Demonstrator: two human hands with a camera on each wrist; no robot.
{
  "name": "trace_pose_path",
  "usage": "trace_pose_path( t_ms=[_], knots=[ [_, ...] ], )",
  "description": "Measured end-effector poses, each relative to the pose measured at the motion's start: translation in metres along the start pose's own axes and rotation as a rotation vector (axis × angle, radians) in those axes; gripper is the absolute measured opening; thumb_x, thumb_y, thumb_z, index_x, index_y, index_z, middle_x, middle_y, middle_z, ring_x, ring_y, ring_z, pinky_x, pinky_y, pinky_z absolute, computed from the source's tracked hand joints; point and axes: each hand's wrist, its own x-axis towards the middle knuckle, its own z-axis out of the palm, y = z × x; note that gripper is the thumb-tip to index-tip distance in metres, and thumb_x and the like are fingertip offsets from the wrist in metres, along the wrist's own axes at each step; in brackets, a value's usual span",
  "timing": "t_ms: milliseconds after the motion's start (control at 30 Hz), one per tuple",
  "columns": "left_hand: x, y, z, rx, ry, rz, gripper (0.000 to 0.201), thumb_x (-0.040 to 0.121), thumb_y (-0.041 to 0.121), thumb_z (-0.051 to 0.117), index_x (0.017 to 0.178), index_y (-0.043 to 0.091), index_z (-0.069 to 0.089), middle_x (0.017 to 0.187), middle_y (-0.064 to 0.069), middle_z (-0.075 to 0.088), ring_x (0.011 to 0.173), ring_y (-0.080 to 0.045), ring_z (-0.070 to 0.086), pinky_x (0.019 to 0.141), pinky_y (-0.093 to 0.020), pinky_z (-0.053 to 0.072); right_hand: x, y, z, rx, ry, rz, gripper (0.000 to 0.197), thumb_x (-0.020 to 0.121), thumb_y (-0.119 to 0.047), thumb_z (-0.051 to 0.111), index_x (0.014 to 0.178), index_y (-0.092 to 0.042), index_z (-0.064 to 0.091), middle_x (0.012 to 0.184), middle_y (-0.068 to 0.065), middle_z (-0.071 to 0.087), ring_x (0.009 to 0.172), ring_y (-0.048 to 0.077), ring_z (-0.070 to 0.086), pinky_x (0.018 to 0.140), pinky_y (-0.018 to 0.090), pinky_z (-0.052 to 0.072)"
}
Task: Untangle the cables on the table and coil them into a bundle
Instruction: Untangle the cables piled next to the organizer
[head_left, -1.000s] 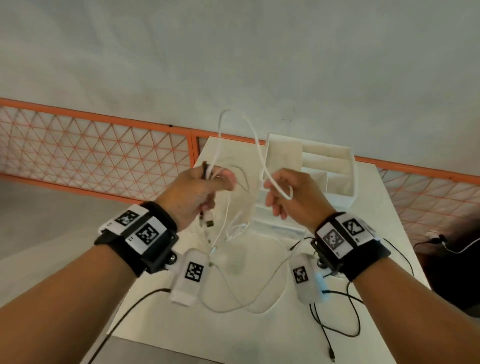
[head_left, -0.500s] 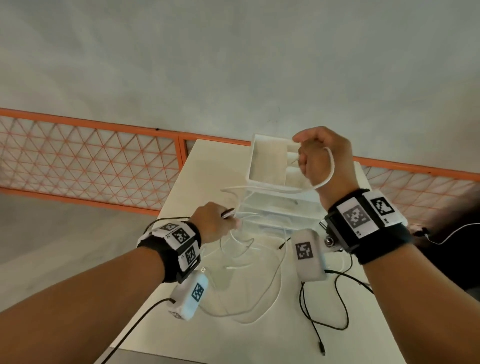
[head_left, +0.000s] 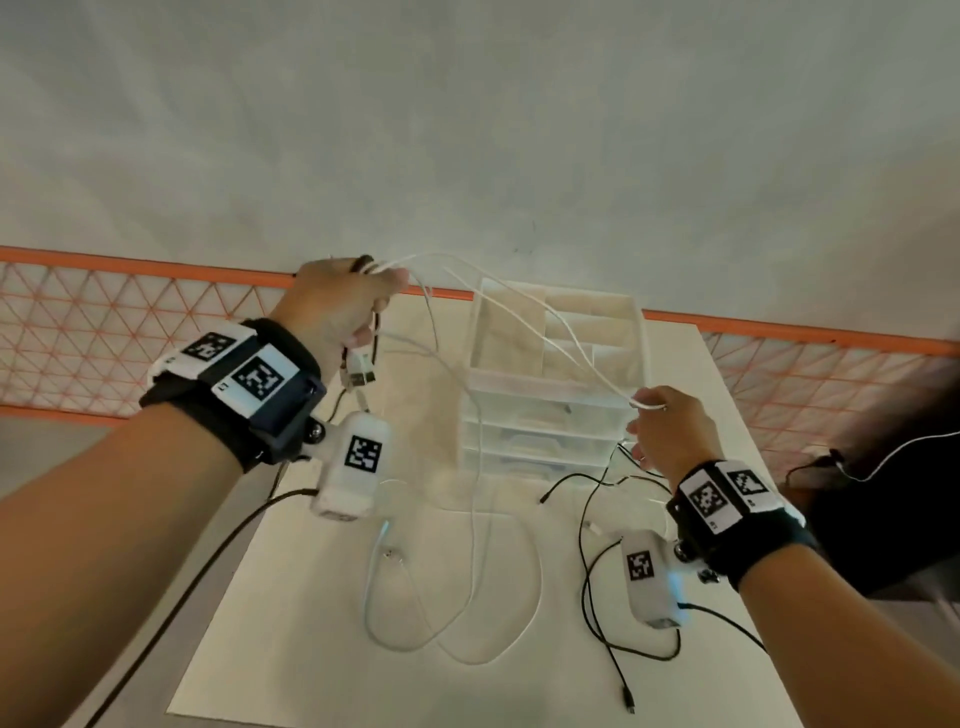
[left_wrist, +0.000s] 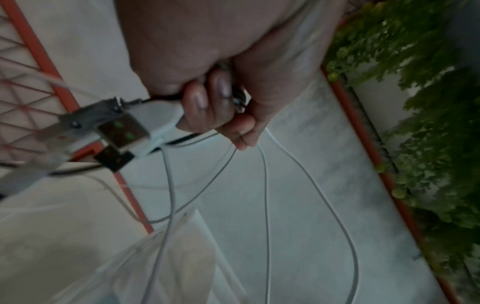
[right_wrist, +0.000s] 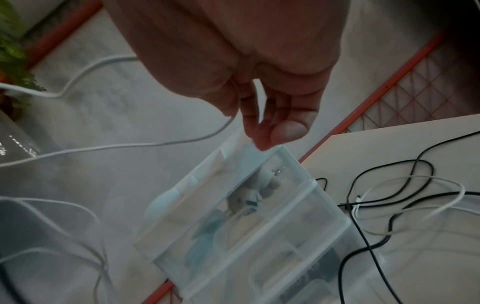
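Note:
My left hand (head_left: 348, 306) is raised at the upper left and grips several white and black cable strands; their USB plugs (head_left: 359, 371) dangle under it. In the left wrist view the curled fingers (left_wrist: 215, 111) close round the strands beside the USB plugs (left_wrist: 122, 131). My right hand (head_left: 660, 426) is lower, right of the drawers, and pinches a bend of white cable (head_left: 647, 404). That cable spans the air between both hands. The pinching thumb and fingers (right_wrist: 272, 123) show in the right wrist view. Slack white loops (head_left: 470, 551) lie on the table.
A clear plastic drawer unit (head_left: 550, 410) stands mid-table under the spanning cable, also seen as the drawer unit (right_wrist: 259, 226) below my right hand. A black cable (head_left: 587, 597) lies loose at the table's (head_left: 311, 649) right. An orange mesh fence (head_left: 104, 322) runs behind.
My left hand rose from near the table to the upper left with its strands. My right hand dropped from above the drawers to their right side, still pinching the white cable.

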Motion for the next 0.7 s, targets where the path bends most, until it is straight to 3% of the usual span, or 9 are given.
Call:
trace_pose_path(
  t_ms=[67,133,233,300,400,500,600,633,700],
  knots=[
    [0.002,-0.001,0.002,-0.006,0.033,0.016,0.015,0.089,0.019,0.070,0.088,0.004,0.070,0.063,-0.005,0.054,0.045,-0.013,0.029,0.035,-0.020,0.022,-0.002,-0.001,0.001,0.076,0.005,-0.026,0.036,0.082,-0.001,0.038,0.096,-0.021,0.065,0.082,0.010,0.073,0.057,0.026,0.065,0.065,0.040,0.059],
    [-0.001,-0.009,0.003,-0.018,0.017,-0.040,0.015,0.092,0.019,0.066,0.099,0.006,0.070,0.064,-0.003,0.059,0.042,-0.010,0.029,0.034,-0.019,0.022,-0.006,-0.007,0.000,0.180,0.027,-0.109,0.036,0.086,0.002,0.036,0.092,-0.017,0.065,0.083,0.012,0.072,0.054,0.022,0.061,0.060,0.038,0.055],
    [-0.008,-0.012,0.001,-0.092,-0.060,-0.099,0.008,0.090,0.016,0.067,0.093,0.010,0.062,0.058,0.003,0.040,0.039,-0.007,0.025,0.035,-0.020,0.020,-0.007,-0.017,-0.004,0.301,-0.025,-0.253,0.038,0.090,0.006,0.038,0.086,-0.017,0.067,0.083,0.010,0.070,0.055,0.020,0.061,0.053,0.033,0.049],
    [-0.012,0.002,-0.002,-0.210,-0.077,-0.047,0.012,0.087,0.014,0.070,0.088,0.014,0.057,0.055,0.006,0.033,0.041,-0.008,0.024,0.037,-0.021,0.020,-0.008,-0.025,-0.005,0.302,-0.062,-0.338,0.036,0.090,0.006,0.045,0.086,-0.020,0.068,0.085,0.004,0.071,0.058,0.020,0.064,0.055,0.032,0.048],
    [-0.019,0.028,-0.008,-0.356,0.023,0.058,0.015,0.085,0.018,0.072,0.091,0.014,0.058,0.048,0.008,0.033,0.042,-0.009,0.025,0.039,-0.022,0.022,-0.013,-0.040,-0.006,0.325,-0.097,-0.452,0.022,0.091,-0.001,0.056,0.089,-0.019,0.068,0.086,-0.006,0.071,0.063,0.019,0.069,0.061,0.032,0.050],
    [-0.030,0.031,-0.008,-0.297,0.032,0.090,0.009,0.087,0.021,0.067,0.085,0.012,0.063,0.044,0.009,0.031,0.041,-0.009,0.023,0.042,-0.024,0.019,-0.021,-0.060,-0.007,0.425,-0.194,-0.526,0.011,0.090,-0.006,0.068,0.090,-0.017,0.066,0.094,-0.013,0.072,0.068,0.014,0.069,0.062,0.031,0.050],
    [-0.043,0.004,0.001,-0.185,-0.022,0.046,0.011,0.088,0.014,0.064,0.079,0.010,0.069,0.046,0.006,0.036,0.040,-0.010,0.022,0.042,-0.025,0.015,-0.036,-0.081,-0.006,0.513,-0.377,-0.596,0.014,0.084,-0.007,0.075,0.081,-0.016,0.065,0.108,-0.006,0.070,0.068,0.017,0.065,0.060,0.028,0.046],
    [-0.049,-0.008,0.007,-0.143,-0.073,0.026,0.008,0.088,0.013,0.066,0.087,0.009,0.073,0.053,0.001,0.039,0.041,-0.010,0.023,0.041,-0.023,0.016,-0.043,-0.088,-0.004,0.535,-0.440,-0.620,0.013,0.080,-0.014,0.078,0.079,-0.016,0.065,0.109,-0.004,0.070,0.067,0.018,0.063,0.058,0.027,0.046],
    [-0.059,-0.035,0.023,-0.036,-0.242,-0.037,0.017,0.084,0.015,0.072,0.100,0.020,0.075,0.065,-0.007,0.041,0.044,-0.010,0.027,0.041,-0.022,0.022,-0.055,-0.105,0.000,0.566,-0.527,-0.666,0.015,0.074,-0.024,0.077,0.078,-0.016,0.066,0.113,0.000,0.070,0.064,0.022,0.060,0.056,0.025,0.045]
  ],
)
